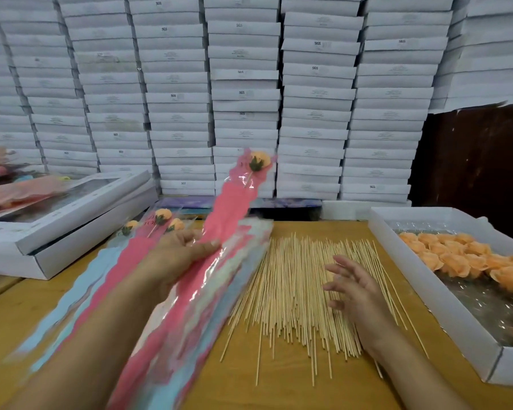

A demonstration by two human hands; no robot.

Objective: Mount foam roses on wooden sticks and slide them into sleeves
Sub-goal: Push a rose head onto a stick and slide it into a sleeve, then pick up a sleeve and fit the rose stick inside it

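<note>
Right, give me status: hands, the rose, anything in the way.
Left hand holding the pink sleeve, sleeved rose raised at its far end. Right hand open over the sticks. Nothing in the way.

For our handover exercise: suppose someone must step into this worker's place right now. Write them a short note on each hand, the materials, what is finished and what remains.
Left hand: holds a pink sleeve with an orange rose on a stick inside, lifted off the table.
Right hand: open, fingers spread over the loose wooden sticks, gripping nothing.
Unmounted foam roses sit in the white tray at right. Empty sleeves lie under the left forearm.
Done: three sleeved roses lie at back left, plus the one in hand.
Left: set it down, then mount and sleeve the rest.
</note>
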